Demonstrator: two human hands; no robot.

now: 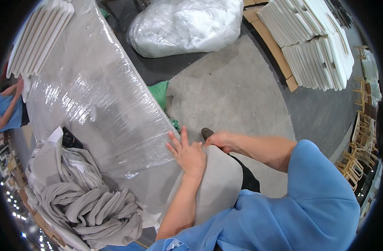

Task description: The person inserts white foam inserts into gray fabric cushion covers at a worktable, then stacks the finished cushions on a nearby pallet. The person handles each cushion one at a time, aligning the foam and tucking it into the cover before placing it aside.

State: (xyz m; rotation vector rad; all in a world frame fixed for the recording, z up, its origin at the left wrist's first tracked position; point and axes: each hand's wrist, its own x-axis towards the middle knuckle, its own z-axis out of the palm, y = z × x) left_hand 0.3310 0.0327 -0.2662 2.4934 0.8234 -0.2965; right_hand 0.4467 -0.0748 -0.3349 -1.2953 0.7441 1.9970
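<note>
A piece of light grey fabric (218,182) hangs between my arms, in front of my body at the table's edge. My right hand (221,142) is closed around its far corner, with the fingertips partly hidden. Right beside it, my left hand (190,158) rests on the near corner of the plastic-covered table (116,96). Its fingers are spread, and its thumb side lies against the fabric. To the left, a crumpled heap of the same grey fabric (91,209) is on the table, with a dark object (71,139) of unclear kind behind it.
Stacks of white padded panels stand on the table's far left (41,37) and at the right (313,54). A big clear bag of white stuffing (187,29) lies beyond the table, near a green sack (159,94). Wooden frames (361,154) line the far right. A co-worker's arms (11,102) show at left.
</note>
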